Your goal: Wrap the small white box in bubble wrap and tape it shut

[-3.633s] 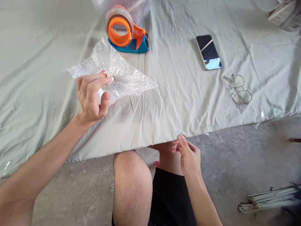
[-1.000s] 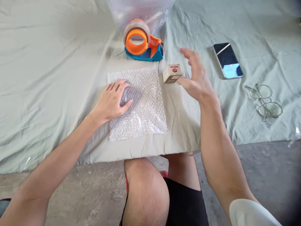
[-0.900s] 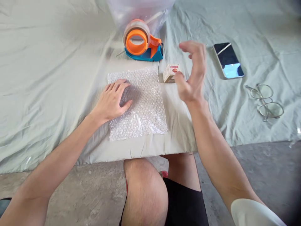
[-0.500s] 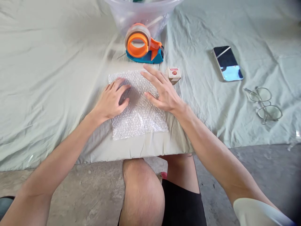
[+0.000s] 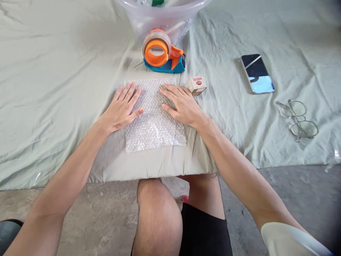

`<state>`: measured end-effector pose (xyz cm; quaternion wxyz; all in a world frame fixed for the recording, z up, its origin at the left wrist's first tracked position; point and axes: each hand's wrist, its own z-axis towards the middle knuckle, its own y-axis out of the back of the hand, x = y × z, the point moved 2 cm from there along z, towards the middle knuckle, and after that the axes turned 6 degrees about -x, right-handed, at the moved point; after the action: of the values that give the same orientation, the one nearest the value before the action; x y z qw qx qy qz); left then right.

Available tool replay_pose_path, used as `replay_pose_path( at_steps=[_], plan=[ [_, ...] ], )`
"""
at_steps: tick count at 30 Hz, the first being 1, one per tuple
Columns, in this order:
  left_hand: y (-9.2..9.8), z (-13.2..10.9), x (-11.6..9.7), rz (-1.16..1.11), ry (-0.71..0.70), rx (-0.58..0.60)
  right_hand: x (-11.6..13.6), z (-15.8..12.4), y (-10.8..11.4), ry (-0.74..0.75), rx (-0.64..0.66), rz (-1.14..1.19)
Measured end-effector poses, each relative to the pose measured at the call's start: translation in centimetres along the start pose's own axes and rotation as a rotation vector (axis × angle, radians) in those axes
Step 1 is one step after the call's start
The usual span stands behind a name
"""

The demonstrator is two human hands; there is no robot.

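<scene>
A sheet of clear bubble wrap (image 5: 154, 131) lies flat on the cloth-covered table in front of me. My left hand (image 5: 123, 106) rests palm down over its left edge, fingers stretched out. On the right part of the sheet lies my right hand (image 5: 182, 105), also flat and open, thumb pointing left. Just beyond that hand's knuckles, a small white and brown box (image 5: 196, 85) with a red print stands on the cloth, very close to the hand. Neither hand grips anything.
An orange and blue tape dispenser (image 5: 163, 53) stands behind the bubble wrap, before a translucent plastic basin (image 5: 165, 16) with things in it. Off to the right are a phone (image 5: 257, 73) and eyeglasses (image 5: 298, 119). The pale green tablecloth (image 5: 66, 71) is wrinkled; its front edge is near my knees.
Both hands have lowered and flattened onto the bubble wrap. My left hand has shifted slightly left with fingers straightened. The sheet lies a little farther from the table's front edge, and the small box has turned slightly.
</scene>
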<state>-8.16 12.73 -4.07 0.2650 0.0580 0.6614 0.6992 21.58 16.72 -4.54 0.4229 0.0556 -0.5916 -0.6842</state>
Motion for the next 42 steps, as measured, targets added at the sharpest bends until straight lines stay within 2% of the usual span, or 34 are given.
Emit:
replay_pose_path(
  at_steps=[6, 16, 20, 27, 29, 31, 33, 35, 37, 39, 42],
  plan=[
    [-0.2, 0.0, 0.2, -0.025, 0.029, -0.052, -0.2, 0.0, 0.1, -0.021, -0.012, -0.012],
    [1.7, -0.1, -2.3, -0.007, -0.056, -0.206, -0.3, 0.0, -0.1, -0.037, -0.046, -0.015],
    [1.6, -0.1, -2.5, -0.040, -0.088, -0.175, -0.7, 0.0, -0.3, -0.038, -0.066, -0.014],
    [1.1, 0.4, -2.2, -0.068, -0.039, -0.048, -0.9, 0.1, -0.4, -0.028, -0.057, 0.024],
    [0.9, 0.5, -2.1, -0.069, -0.022, -0.044, -0.6, 0.2, -0.1, 0.008, -0.078, 0.040],
    [0.9, 0.5, -2.0, -0.071, -0.009, -0.049, -0.1, 0.2, 0.7, 0.036, -0.155, 0.035],
    [0.9, 0.5, -1.9, -0.076, 0.000, -0.055, 0.1, 0.0, 1.8, -0.016, -0.307, -0.008],
    [1.0, 0.5, -1.9, -0.078, 0.008, -0.059, -0.1, -0.4, 2.9, -0.136, -0.462, -0.083],
    [1.0, 0.5, -1.8, -0.075, 0.014, -0.066, -0.7, -0.9, 3.5, -0.232, -0.547, -0.150],
    [1.1, 0.5, -1.7, -0.076, 0.016, -0.070, -1.7, -1.0, 3.5, -0.284, -0.551, -0.175],
    [1.1, 0.5, -1.6, -0.085, 0.015, -0.071, -3.6, -0.9, 2.3, -0.375, -0.459, -0.141]
  ],
)
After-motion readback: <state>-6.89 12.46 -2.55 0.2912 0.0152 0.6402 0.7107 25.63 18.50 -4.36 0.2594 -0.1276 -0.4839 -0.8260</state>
